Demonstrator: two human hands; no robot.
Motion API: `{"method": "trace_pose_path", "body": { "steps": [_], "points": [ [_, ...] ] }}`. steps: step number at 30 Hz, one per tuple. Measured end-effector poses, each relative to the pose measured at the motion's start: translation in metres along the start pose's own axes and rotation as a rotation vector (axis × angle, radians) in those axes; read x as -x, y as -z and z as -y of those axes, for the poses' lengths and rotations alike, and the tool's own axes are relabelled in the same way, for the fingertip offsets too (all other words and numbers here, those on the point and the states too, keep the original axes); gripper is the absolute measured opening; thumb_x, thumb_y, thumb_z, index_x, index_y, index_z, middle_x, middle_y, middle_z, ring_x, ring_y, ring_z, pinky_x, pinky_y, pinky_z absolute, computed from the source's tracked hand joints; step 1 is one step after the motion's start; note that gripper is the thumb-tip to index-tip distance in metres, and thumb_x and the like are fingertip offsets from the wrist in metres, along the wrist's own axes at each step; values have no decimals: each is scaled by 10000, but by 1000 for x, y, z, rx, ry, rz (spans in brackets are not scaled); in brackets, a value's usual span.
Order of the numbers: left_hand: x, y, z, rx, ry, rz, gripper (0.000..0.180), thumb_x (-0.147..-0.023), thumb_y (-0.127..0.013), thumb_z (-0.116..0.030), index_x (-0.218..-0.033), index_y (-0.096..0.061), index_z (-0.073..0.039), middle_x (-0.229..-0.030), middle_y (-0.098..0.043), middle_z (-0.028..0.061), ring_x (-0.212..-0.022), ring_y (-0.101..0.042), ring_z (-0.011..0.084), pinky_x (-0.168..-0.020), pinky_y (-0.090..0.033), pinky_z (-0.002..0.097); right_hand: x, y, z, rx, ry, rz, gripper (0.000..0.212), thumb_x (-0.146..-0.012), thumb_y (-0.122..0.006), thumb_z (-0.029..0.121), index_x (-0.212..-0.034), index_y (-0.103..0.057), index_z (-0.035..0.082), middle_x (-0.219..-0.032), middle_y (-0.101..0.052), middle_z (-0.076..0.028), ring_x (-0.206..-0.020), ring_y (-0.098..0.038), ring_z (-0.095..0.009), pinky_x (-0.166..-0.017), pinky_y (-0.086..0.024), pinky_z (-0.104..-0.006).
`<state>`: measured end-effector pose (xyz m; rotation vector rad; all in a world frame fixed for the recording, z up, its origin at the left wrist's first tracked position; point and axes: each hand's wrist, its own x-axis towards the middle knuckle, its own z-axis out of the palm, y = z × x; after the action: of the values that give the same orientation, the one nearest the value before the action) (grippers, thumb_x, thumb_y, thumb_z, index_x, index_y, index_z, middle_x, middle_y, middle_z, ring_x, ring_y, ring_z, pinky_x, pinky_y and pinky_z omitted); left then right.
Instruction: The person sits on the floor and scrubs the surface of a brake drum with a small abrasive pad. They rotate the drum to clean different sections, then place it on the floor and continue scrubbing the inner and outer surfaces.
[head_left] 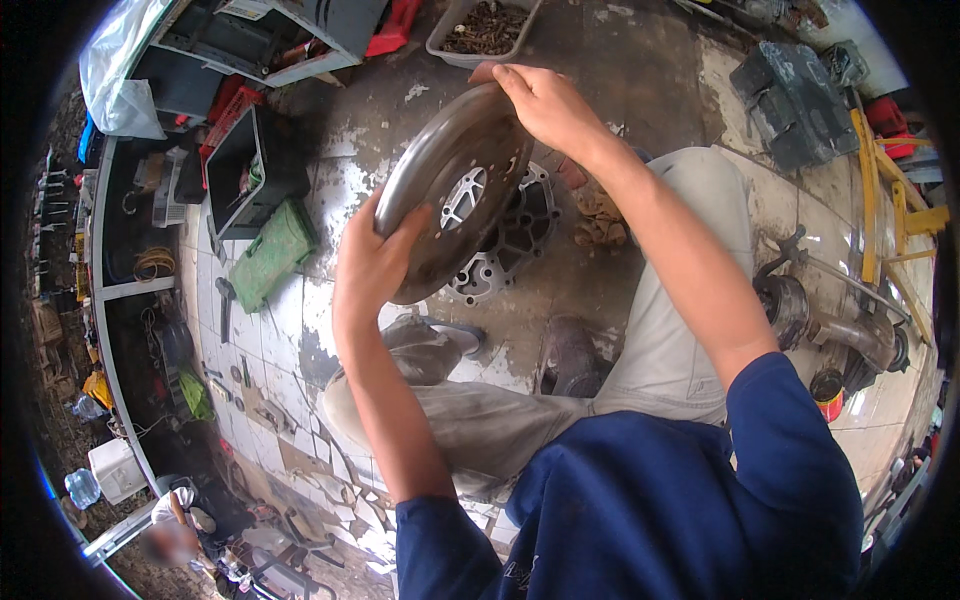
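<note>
A large round metal disc (pixel 475 150), seemingly a flywheel with a centre hole and small bolt holes, is held tilted above the floor between my legs. My left hand (pixel 372 255) grips its lower left edge, thumb on the face and fingers behind. At the top of the rim, my right hand (pixel 545 105) pinches a reddish-brown flat piece (pixel 484 73), perhaps sandpaper, against the edge. Behind and below the disc stands a cast metal housing (pixel 535 215) with webbed openings and bolt holes, partly hidden by it.
A tub of small metal parts (pixel 484 30) sits at the far side. To the left are a dark bin (pixel 245 175) and a green case (pixel 272 255). At right lie a metal pipe assembly (pixel 850 335) and a dark toolbox (pixel 795 105). Another person (pixel 185 520) is at lower left.
</note>
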<state>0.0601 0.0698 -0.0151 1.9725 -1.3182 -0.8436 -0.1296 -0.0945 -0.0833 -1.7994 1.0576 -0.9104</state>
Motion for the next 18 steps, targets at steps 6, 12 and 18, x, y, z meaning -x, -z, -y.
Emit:
{"method": "trace_pose_path", "body": {
  "steps": [6,12,18],
  "points": [
    [-22,-22,-23,15,-144,-44,454,-890,-702,-195,-1286,-596,-1,-1003,-716,172,-910,-675,195,-823,-510,323,2,11,23,46,2,-44,373,-1045,-454,337,-1172,-693,81,-1116,-710,-144,-1088,-654,-320,-927,-503,-398],
    [-19,-25,-18,-80,-139,-92,454,-900,-708,-202,-1281,-592,13,-1006,-718,183,-912,-688,218,-826,-514,331,-7,9,12,74,431,-196,349,-1037,-475,301,-1142,-710,66,-1140,-703,-133,-1109,-644,-301,-954,-501,-392],
    [-8,-25,20,-12,-166,-181,427,-910,-702,-210,-1248,-602,32,-970,-719,172,-886,-678,208,-809,-510,323,-9,0,12,97,557,-202,313,-1020,-503,268,-1086,-713,45,-1106,-707,-145,-1079,-643,-329,-933,-508,-403]
  ]
}}
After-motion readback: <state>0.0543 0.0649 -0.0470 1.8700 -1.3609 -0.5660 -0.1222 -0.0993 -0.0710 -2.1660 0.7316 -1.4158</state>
